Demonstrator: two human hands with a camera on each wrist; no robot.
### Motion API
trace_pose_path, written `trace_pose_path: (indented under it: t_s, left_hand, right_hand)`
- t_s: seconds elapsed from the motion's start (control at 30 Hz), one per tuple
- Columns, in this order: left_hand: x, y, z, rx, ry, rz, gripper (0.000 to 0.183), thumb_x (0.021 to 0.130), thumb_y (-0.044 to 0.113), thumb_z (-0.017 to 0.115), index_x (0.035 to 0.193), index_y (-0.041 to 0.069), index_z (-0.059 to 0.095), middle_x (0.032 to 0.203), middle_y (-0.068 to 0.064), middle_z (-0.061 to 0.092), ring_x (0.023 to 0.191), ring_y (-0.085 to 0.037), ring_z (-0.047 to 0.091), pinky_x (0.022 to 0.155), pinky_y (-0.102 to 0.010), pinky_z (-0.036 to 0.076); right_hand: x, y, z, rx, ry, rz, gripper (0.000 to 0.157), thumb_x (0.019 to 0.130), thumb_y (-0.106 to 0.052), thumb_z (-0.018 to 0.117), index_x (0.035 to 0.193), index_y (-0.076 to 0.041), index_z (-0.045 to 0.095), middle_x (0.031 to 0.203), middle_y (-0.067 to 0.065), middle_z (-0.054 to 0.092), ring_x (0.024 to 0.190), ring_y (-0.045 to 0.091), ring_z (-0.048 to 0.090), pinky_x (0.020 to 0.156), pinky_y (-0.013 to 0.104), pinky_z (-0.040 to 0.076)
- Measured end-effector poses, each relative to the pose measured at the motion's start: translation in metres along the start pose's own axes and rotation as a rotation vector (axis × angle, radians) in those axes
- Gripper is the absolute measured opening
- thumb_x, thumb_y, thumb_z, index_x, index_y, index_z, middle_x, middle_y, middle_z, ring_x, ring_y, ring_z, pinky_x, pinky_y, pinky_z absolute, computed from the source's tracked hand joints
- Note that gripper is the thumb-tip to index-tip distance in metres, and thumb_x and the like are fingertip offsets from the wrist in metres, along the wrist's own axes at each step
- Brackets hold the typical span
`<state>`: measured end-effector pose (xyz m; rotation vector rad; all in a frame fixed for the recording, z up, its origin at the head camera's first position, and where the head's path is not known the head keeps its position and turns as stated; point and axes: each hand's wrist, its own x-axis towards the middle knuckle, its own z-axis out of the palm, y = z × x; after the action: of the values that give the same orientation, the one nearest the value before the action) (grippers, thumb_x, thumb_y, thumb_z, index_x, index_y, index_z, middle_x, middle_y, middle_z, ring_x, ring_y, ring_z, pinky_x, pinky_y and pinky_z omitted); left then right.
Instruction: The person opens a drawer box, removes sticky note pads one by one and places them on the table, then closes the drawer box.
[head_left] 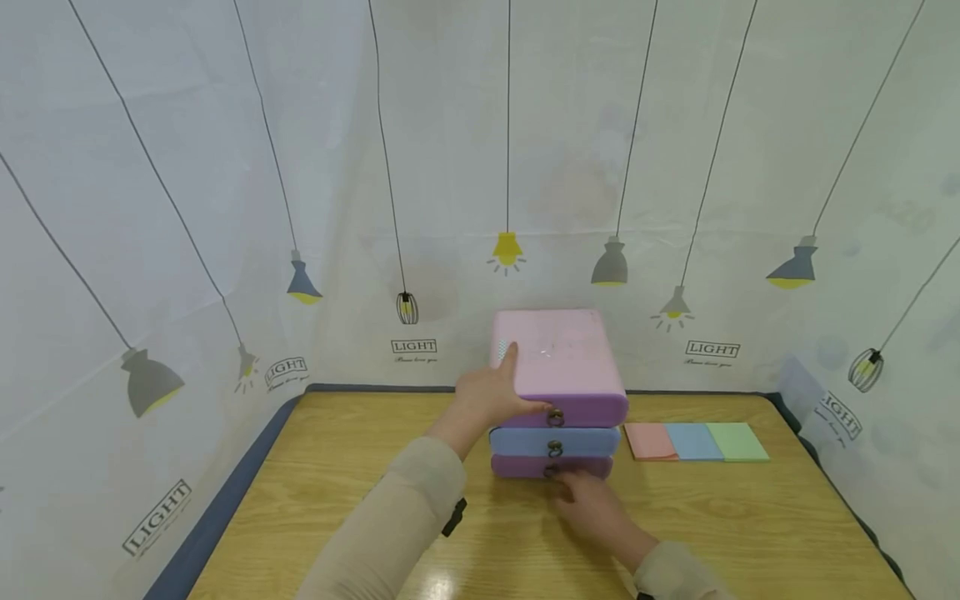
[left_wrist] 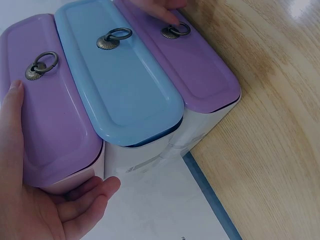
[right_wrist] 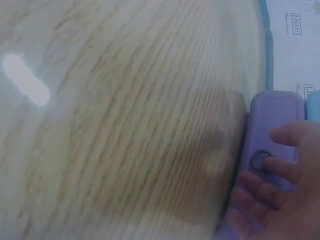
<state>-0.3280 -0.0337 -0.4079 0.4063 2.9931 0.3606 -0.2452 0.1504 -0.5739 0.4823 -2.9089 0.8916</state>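
A small drawer box with a pink top stands on the table, its purple top drawer, blue middle drawer and purple bottom drawer stacked. Each drawer front bears a metal ring pull. My left hand rests at the box's upper left corner. Its thumb lies on the top drawer's front, and several fingers show beside the box's side wall. At the bottom drawer, my right hand touches the ring pull with a fingertip. The thumb stays apart from that finger.
Pink, blue and green sticky notes lie side by side to the right of the box on the wooden table. A white cloth backdrop printed with hanging lamps encloses the back and sides.
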Motion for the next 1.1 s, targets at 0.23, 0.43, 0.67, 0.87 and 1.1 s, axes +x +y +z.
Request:
trace_pose_path:
  t_s: [0.23, 0.43, 0.67, 0.87, 1.1]
  left_hand:
    - [0.002, -0.001, 0.003, 0.006, 0.006, 0.0, 0.128, 0.063, 0.09, 0.056, 0.159, 0.021, 0.004, 0.089, -0.008, 0.064, 0.059, -0.018, 0.055, 0.051, -0.03, 0.043]
    - [0.002, 0.0, 0.001, 0.007, 0.0, -0.011, 0.129, 0.062, 0.09, 0.056, 0.159, 0.022, 0.003, 0.086, -0.006, 0.063, 0.06, -0.017, 0.056, 0.051, -0.03, 0.043]
    - [0.003, -0.002, 0.001, 0.006, 0.012, -0.005, 0.13, 0.061, 0.091, 0.056, 0.159, 0.022, 0.004, 0.105, -0.01, 0.066, 0.064, -0.018, 0.056, 0.052, -0.03, 0.043]
    - [0.003, -0.002, 0.001, 0.011, 0.005, -0.002, 0.129, 0.062, 0.091, 0.054, 0.159, 0.022, 0.003, 0.081, -0.006, 0.061, 0.06, -0.018, 0.055, 0.051, -0.03, 0.042]
    - [0.006, -0.002, 0.003, 0.01, -0.002, -0.008, 0.129, 0.062, 0.091, 0.054, 0.158, 0.024, 0.001, 0.072, -0.003, 0.056, 0.058, -0.017, 0.054, 0.049, -0.03, 0.04]
  right_hand:
    - [0.003, -0.001, 0.006, -0.08, 0.032, -0.032, 0.035, 0.079, -0.013, 0.074, 0.111, -0.001, 0.07, 0.103, 0.013, 0.065, 0.092, 0.032, 0.062, 0.083, 0.048, 0.049]
    - [0.009, -0.002, 0.006, -0.075, -0.007, -0.015, 0.029, 0.08, -0.012, 0.074, 0.107, -0.002, 0.07, 0.107, 0.013, 0.066, 0.098, 0.032, 0.063, 0.086, 0.048, 0.049]
    - [0.015, -0.001, 0.002, -0.068, -0.023, -0.009, 0.02, 0.078, -0.008, 0.075, 0.097, -0.005, 0.07, 0.1, 0.011, 0.067, 0.092, 0.028, 0.064, 0.081, 0.045, 0.05]
    - [0.013, -0.004, -0.002, -0.063, -0.018, -0.02, 0.012, 0.08, -0.005, 0.073, 0.091, -0.008, 0.069, 0.09, 0.005, 0.068, 0.083, 0.023, 0.065, 0.074, 0.042, 0.051]
    - [0.006, -0.007, -0.008, -0.057, -0.069, -0.007, 0.009, 0.083, -0.007, 0.073, 0.09, -0.01, 0.069, 0.087, 0.001, 0.068, 0.079, 0.021, 0.064, 0.071, 0.041, 0.051]
